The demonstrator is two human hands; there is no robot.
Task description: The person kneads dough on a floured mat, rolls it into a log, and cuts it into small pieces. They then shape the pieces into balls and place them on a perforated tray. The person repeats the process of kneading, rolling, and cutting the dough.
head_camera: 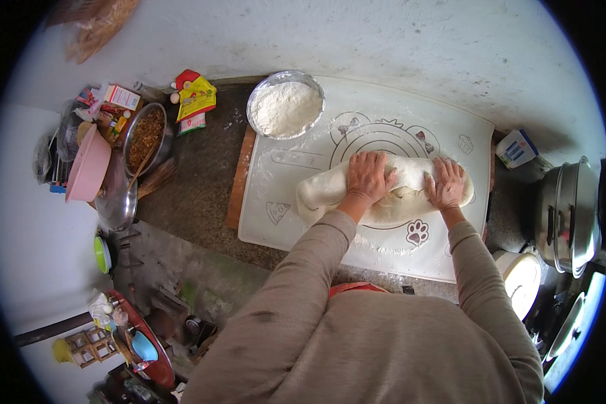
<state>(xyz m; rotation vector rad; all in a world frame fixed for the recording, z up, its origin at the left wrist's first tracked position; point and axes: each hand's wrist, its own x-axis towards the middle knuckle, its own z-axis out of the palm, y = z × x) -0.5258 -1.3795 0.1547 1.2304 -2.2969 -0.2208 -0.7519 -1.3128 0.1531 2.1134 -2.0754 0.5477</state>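
Note:
A thick, long roll of white dough point(406, 204) lies across a white baking mat point(283, 230) printed with a bear outline, a paw and other figures. Its upper layer is folded over, and a crease shows between my hands. My left hand point(367, 177) grips the dough left of its middle, fingers bent over the far side. Near the right end my right hand point(445, 184) holds it the same way, fingers spread a little. The fingertips of both hands are partly sunk or hidden at the dough's far edge. Loose flour dusts the mat.
A metal bowl of flour point(285, 108) stands on the mat's far left corner. Left of the mat are a yellow packet point(197, 98), a bowl of brown filling point(146, 132) with chopsticks, and a pink basin point(88, 164). A steel steamer pot point(560, 217) and a white tub point(520, 283) stand right.

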